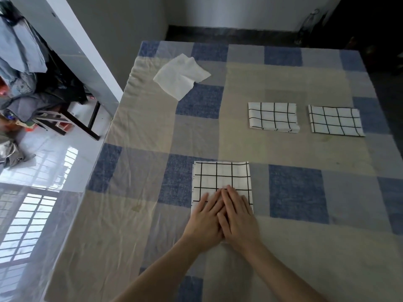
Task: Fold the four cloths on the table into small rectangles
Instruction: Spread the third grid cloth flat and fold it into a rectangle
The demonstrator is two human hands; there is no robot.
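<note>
A white cloth with black grid lines (221, 177) lies folded into a rectangle near the table's front. My left hand (206, 221) and my right hand (238, 219) rest flat on its near part, palms down, the right partly over the left. Two more grid cloths lie folded at the right: one (273, 116) and another (335, 120) beside it. A plain white cloth (181, 75) lies rumpled and loosely spread at the far left of the table.
The table carries a blue, grey and beige checked cover (294, 192). Its left edge drops to a glossy tiled floor (43, 171). A chair piled with clothes (32, 83) stands at the far left. A dark wall base runs behind the table.
</note>
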